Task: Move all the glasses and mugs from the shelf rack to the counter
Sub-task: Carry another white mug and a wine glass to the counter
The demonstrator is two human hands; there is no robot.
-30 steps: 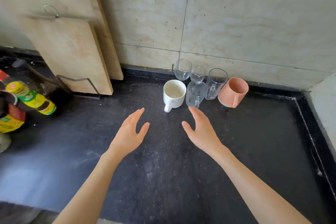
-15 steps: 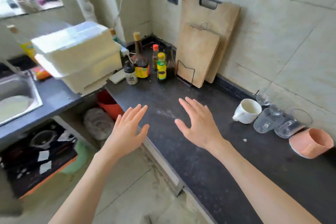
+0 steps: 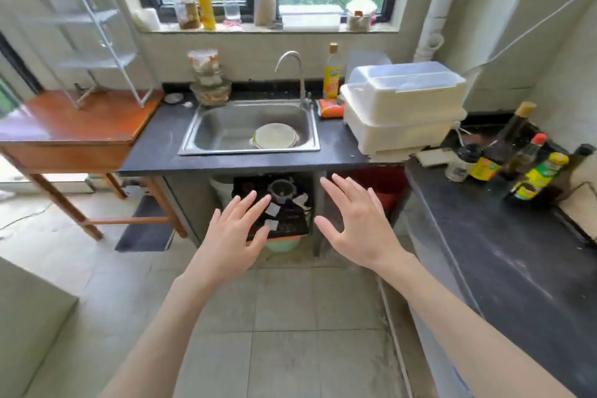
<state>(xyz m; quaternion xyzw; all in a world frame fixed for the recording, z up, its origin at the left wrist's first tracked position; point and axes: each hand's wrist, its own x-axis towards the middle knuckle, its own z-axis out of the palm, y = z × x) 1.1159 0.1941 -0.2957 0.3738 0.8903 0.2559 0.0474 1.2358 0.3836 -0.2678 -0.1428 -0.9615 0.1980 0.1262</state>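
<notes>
A white wire shelf rack (image 3: 97,39) stands on a wooden table (image 3: 74,126) at the far left; I see no glasses or mugs on its shelves. The glasses and mugs are out of view now. My left hand (image 3: 237,236) and my right hand (image 3: 358,223) hover side by side over the floor in front of the sink counter, fingers spread and straight, holding nothing. The dark counter (image 3: 504,252) runs along the right side.
A steel sink (image 3: 226,129) holds a stack of plates (image 3: 274,136). A white lidded box (image 3: 403,107) sits to its right. Sauce bottles (image 3: 536,171) stand on the right counter. Under the sink lies a black stove (image 3: 277,207).
The view has swung left, away from the glasses and mugs on the corner counter, toward the sink and the shelf rack. Both hands stay open and empty in front of me.
</notes>
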